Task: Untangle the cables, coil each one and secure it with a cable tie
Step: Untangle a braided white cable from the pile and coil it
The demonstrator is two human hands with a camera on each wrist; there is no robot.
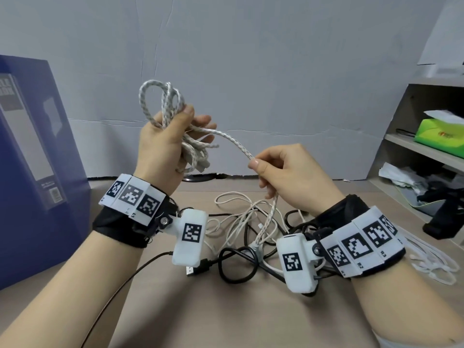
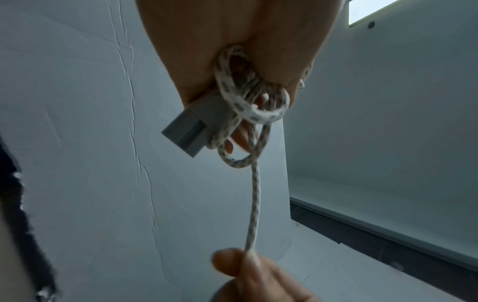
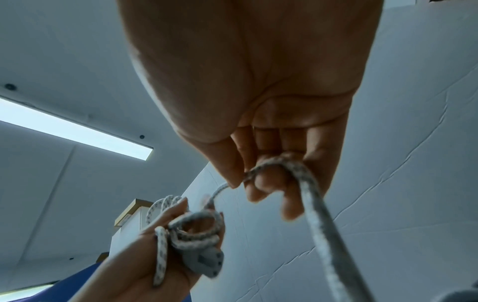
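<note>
**Coiling the braided cable**

Holding finished loops of the braided cable point(image 1: 173, 126) bunched in the left hand point(image 1: 163, 146), raised at 11 o'clock. Pinching the free run in the right hand point(image 1: 283, 172), feeding slack cleanly. Trailing down into the tangle point(image 1: 251, 237) on the surface point(image 1: 226, 310).

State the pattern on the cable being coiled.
White braided cable with grey flecks; clearest in the left wrist view.

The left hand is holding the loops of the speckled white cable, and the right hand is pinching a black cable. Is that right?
Not quite. The right hand pinches the same speckled white cable, not a black one; the head view shows it running from the loops gripped in the left hand. The black cables lie on the table.
</note>
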